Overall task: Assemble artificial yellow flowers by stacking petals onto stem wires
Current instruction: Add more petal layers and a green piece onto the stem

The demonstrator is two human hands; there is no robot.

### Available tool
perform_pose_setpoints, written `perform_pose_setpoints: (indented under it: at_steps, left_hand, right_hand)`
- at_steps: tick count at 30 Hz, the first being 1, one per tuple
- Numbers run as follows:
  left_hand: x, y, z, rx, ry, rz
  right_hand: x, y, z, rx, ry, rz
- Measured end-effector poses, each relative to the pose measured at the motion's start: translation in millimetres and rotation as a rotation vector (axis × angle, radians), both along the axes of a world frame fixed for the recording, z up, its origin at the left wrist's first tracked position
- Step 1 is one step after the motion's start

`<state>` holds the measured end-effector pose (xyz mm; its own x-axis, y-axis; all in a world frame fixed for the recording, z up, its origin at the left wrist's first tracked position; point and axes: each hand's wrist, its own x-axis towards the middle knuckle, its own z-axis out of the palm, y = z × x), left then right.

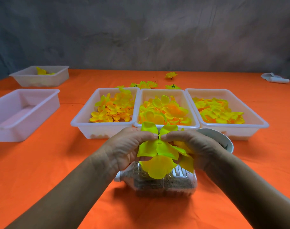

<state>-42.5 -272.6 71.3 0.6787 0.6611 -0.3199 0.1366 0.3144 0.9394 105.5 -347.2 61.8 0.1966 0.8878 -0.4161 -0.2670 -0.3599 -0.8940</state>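
Note:
My left hand (126, 146) and my right hand (192, 146) meet over a stack of large yellow petal layers (159, 154), fingertips pinching it on both sides of a small dark centre hole. A thin dark stem tip shows at that hole. The petals hang above a clear plastic bottle (157, 184) lying on its side, filled with grainy material. Behind stand three white trays of yellow petals: small ones on the left (84, 119), rounder ones in the middle (193, 123), flat ones on the right (259, 123).
An orange cloth (41, 162) covers the table. An empty white tray (2, 128) sits at left, another with a few petals (25, 76) behind it. A white bowl (226, 141) stands by my right hand. Finished flowers (145, 84) lie behind the trays.

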Motion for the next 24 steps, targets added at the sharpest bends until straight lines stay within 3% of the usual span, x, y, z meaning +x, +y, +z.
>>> perform_pose_setpoints:
  at_steps: [24]
  left_hand:
    - [-4.8,-4.0,-8.4,0.081,0.027,0.011]
  right_hand:
    - [16.8,0.2,13.4,0.001,-0.185,0.165]
